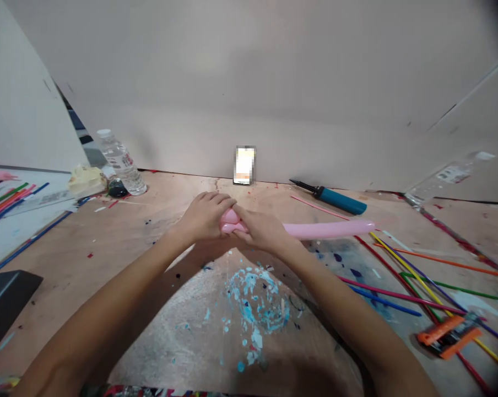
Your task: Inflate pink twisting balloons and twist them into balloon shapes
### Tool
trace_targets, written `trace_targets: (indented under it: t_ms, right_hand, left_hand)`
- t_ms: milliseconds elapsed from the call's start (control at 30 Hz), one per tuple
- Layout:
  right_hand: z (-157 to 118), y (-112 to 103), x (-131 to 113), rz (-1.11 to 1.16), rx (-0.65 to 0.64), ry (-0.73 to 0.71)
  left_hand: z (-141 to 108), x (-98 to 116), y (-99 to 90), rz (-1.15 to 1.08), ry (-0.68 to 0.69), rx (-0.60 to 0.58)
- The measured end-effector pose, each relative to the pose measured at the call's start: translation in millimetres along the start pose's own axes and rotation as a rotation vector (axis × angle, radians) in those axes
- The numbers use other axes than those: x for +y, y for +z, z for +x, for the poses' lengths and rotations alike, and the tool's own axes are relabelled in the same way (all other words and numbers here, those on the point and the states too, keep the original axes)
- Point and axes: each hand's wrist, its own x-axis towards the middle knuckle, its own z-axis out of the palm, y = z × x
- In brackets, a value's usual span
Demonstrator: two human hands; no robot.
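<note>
The left hand point(205, 216) and right hand point(263, 227) had their fingers closed around the pink balloon point(329, 229) over the desk point(87, 231), gripping its bent section from 2 sides, presumably against slipping; its long end extended rightward.

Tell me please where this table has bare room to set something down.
Free: between the left forearm and the right forearm, where the table has mainly paint stains; also between left forearm and the left bottle. Crowded: right of the right forearm, with thin uninflated balloons and an orange-black object.
</note>
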Motion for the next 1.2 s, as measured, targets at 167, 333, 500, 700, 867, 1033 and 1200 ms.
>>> trace_targets:
  t_ms: [167, 333, 500, 700, 867, 1033, 1200]
  right_hand:
    - [-8.1, 0.1, -1.3, 0.083, -0.037, 0.002]
    - [-11.3, 2.3, 0.0, 0.128, -0.014, 0.045]
    - [-13.0, -1.0, 0.7, 0.231, 0.046, 0.123]
    - [-17.4, -14.3, -4.9, 0.297, 0.113, 0.096]
    - [-21.8, -18.6, -9.7, 0.235, 0.128, 0.072]
    - [-23.4, -15.8, -7.8, 0.16, 0.106, 0.052]
    - [-23.6, -15.4, -5.0, 0.129, 0.11, 0.043]
  left_hand:
    - [-1.3, 2.3, 2.6, -0.037, 0.014, -0.027]
    - [-4.6, 0.6, -0.3, -0.078, 0.027, -0.006]
    - [-7.7, 1.6, -0.5, -0.126, -0.065, 0.031]
    - [-10.8, 5.2, 3.3, -0.206, -0.142, 0.125]
    - [-11.2, 9.1, 6.7, -0.264, -0.136, 0.188]
    - [-13.6, 9.5, 2.0, -0.343, -0.064, 0.067]
    - [-13.2, 12.0, 0.0, -0.29, -0.097, 0.076]
